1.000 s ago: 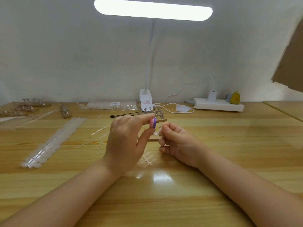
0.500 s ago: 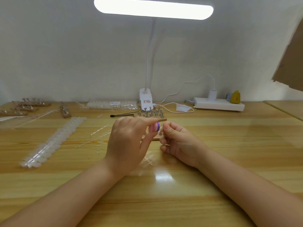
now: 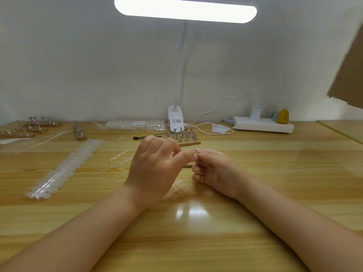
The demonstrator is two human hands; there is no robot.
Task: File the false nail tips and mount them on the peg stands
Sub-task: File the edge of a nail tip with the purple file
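Both hands meet fingertip to fingertip over the table: the left hand has its fingers curled round a small purple file, mostly hidden, and the right hand pinches what seems a nail tip, too small to make out. Filing looks under way. Next, I judge, the tip goes onto a peg of the stand just behind the hands.

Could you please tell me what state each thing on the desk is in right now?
Desk lamp: switched on.
Charger plug: plugged into the power strip.
Peg stand: behind the hands, its visible pegs bare.
Strip of nail tips: lying flat on the desk.
Left hand: fingers curled, a sliver of purple file at its thumb tip.
Right hand: fingers curled; what it holds is too small to tell.
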